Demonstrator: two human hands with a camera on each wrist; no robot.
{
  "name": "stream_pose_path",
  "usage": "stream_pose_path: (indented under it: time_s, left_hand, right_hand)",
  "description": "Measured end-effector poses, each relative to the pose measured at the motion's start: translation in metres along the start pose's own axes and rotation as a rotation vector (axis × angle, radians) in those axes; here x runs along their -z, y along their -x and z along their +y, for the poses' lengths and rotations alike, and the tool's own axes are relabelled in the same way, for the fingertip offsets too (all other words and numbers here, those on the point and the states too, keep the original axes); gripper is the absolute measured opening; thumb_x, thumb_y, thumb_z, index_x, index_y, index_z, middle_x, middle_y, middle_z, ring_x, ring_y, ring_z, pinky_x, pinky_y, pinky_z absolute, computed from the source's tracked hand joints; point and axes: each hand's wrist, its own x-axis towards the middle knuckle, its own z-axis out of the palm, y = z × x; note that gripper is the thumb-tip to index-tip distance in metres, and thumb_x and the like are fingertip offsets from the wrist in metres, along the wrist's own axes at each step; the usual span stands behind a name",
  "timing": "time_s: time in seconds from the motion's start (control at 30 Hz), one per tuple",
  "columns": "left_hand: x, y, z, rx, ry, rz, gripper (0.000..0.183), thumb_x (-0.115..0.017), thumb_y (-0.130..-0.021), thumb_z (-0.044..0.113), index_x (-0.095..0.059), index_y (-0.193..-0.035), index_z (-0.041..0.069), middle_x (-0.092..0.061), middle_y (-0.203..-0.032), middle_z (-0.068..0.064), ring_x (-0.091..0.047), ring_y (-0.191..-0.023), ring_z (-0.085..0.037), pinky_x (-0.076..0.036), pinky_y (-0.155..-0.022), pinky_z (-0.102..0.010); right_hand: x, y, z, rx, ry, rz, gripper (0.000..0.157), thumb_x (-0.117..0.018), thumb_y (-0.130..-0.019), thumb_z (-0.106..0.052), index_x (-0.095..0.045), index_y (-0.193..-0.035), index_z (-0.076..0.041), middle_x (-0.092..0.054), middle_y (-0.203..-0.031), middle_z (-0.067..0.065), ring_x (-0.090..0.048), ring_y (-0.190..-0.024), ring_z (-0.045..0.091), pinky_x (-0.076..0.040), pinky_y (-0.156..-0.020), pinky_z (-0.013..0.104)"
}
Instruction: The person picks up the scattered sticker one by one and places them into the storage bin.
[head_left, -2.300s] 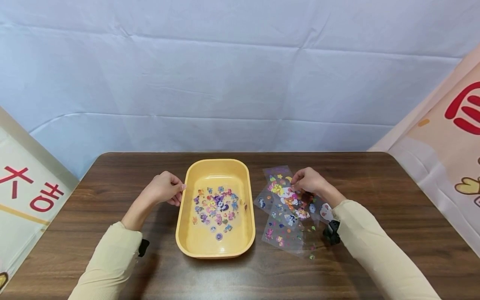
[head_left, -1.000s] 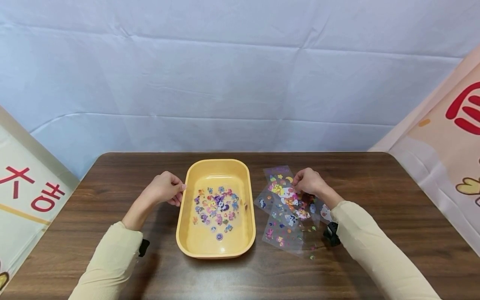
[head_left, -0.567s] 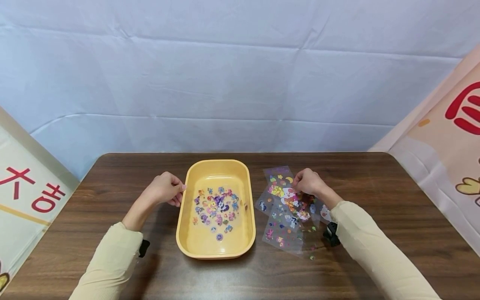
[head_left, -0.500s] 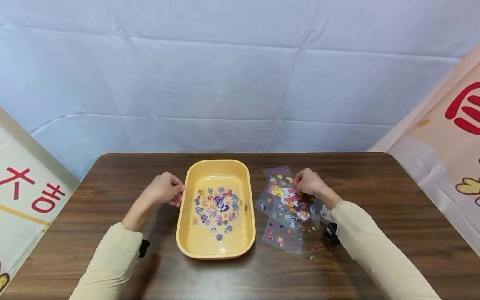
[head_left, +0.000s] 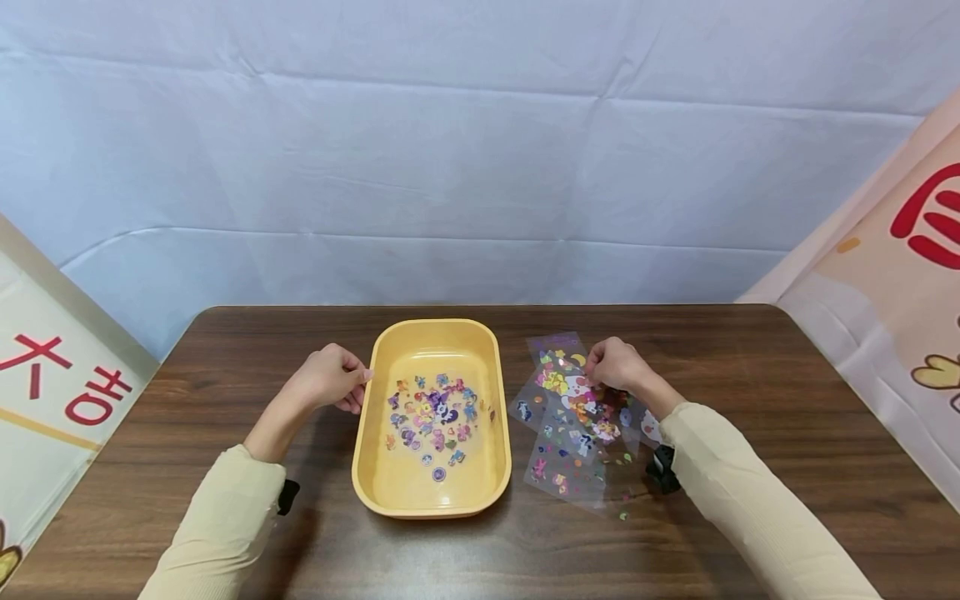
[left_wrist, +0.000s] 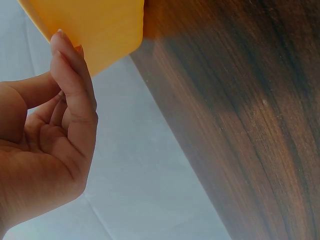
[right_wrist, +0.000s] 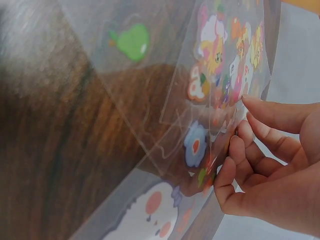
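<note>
We see a person in long, pale cream-yellow sleeves, the left sleeve (head_left: pixel 217 517) and the right sleeve (head_left: pixel 757 492) matching in colour. On both, we notice fine ribbing along the forearm, while the stretch nearest the wrist looks smoother and puffier, with soft creases where the two parts meet. By the left cuff we find a small black device (head_left: pixel 287 496); by the right, a boxier black unit (head_left: pixel 663 469), its details too small for us to read. The left hand (head_left: pixel 327 377) and right hand (head_left: pixel 618 364) are bare
</note>
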Motion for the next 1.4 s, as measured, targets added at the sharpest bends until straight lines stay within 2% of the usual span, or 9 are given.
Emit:
stream_pose_path:
  time_s: [0.33,0.57,0.77,1.07,1.4]
  left_hand:
    - [0.0011,-0.0008,-0.0002,0.005,0.004,0.003,0.023,-0.050,-0.094,0.009,-0.064,-0.086,-0.007,-0.060,-0.060,-0.009,-0.061,-0.051,-0.014,-0.056,-0.059,-0.035]
    - [0.0013,-0.0004,0.0002,-0.001,0.001,0.001,0.023,-0.050,-0.094,0.009,-0.064,-0.086,-0.008,-0.060,-0.060,-0.008,-0.061,-0.052,-0.014,-0.056,-0.058,-0.034]
    - [0.0010,0.0004,0.0008,-0.007,-0.001,-0.002,0.023,-0.050,-0.094,0.009,-0.064,-0.087,-0.008,-0.061,-0.060,-0.008,-0.061,-0.052,-0.015,-0.056,-0.057,-0.034]
    - [0.0009,-0.0013,-0.0005,0.001,-0.002,-0.003,0.023,-0.050,-0.094,0.010,-0.064,-0.087,-0.008,-0.061,-0.060,-0.008,-0.061,-0.052,-0.014,-0.056,-0.058,-0.034]
    - [0.0007,-0.0029,-0.0025,0.001,0.001,-0.003,0.023,-0.050,-0.095,0.009,-0.064,-0.086,-0.007,-0.061,-0.060,-0.009,-0.061,-0.052,-0.015,-0.056,-0.058,-0.034]
  right_hand:
    - [0.0008,-0.0003,-0.0008,-0.016,0.016,0.013,0.006,-0.061,-0.077,0.005,-0.056,-0.074,0.002,-0.053,-0.071,0.009,-0.048,-0.060,0.020,-0.041,-0.051,0.028]
    - [0.0009,-0.0002,-0.0021,-0.019,0.042,0.020,0.011,-0.064,-0.076,0.003,-0.054,-0.081,0.003,-0.053,-0.077,0.012,-0.049,-0.062,0.021,-0.042,-0.051,0.028]
    - [0.0008,-0.0005,-0.0028,-0.026,0.052,0.008,0.010,-0.065,-0.076,0.004,-0.057,-0.081,0.005,-0.055,-0.079,0.013,-0.048,-0.063,0.021,-0.042,-0.052,0.027]
    - [0.0009,-0.0002,-0.0015,-0.025,0.026,0.002,0.003,-0.062,-0.077,0.006,-0.061,-0.076,0.003,-0.058,-0.078,0.013,-0.047,-0.060,0.019,-0.041,-0.050,0.026]
    - [0.0007,0.0020,-0.0005,-0.005,0.033,0.014,0.006,-0.058,-0.078,0.008,-0.062,-0.076,0.003,-0.058,-0.073,0.011,-0.048,-0.061,0.019,-0.041,-0.051,0.026]
